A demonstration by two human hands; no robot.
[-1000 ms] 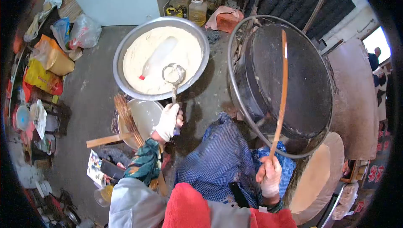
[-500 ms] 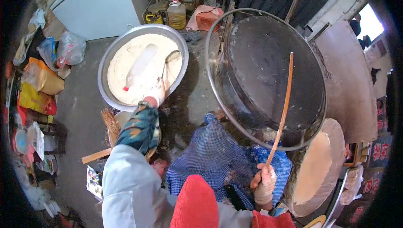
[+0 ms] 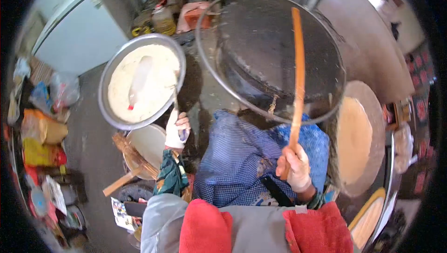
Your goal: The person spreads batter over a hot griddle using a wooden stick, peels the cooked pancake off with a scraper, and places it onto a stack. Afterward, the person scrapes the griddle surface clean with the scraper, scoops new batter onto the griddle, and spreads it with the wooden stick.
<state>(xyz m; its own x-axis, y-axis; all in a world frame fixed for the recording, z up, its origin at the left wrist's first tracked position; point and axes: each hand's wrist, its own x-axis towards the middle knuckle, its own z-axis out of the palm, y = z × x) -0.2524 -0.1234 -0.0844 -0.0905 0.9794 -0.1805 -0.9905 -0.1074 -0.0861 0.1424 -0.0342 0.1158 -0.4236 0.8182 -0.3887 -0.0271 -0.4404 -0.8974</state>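
My left hand is closed around the handle of a ladle, just outside the near right rim of a wide metal basin. Pale batter fills the basin, and a clear plastic bottle with a red cap lies in it. The ladle's head is blurred at the batter's right side. Gripped in my right hand is a long, flat wooden stick, pointing up and away over a large round dark griddle with a metal hoop around it.
Right of the griddle, a thin round pancake rests on a round surface. A pale bucket and a straw brush sit below the basin. Blue checked cloth covers my lap. An oil jug stands behind, near a white cabinet.
My left hand has drawn back from over the basin towards me, with the ladle handle in it. My right hand has raised the stick farther over the griddle. The view has shifted.
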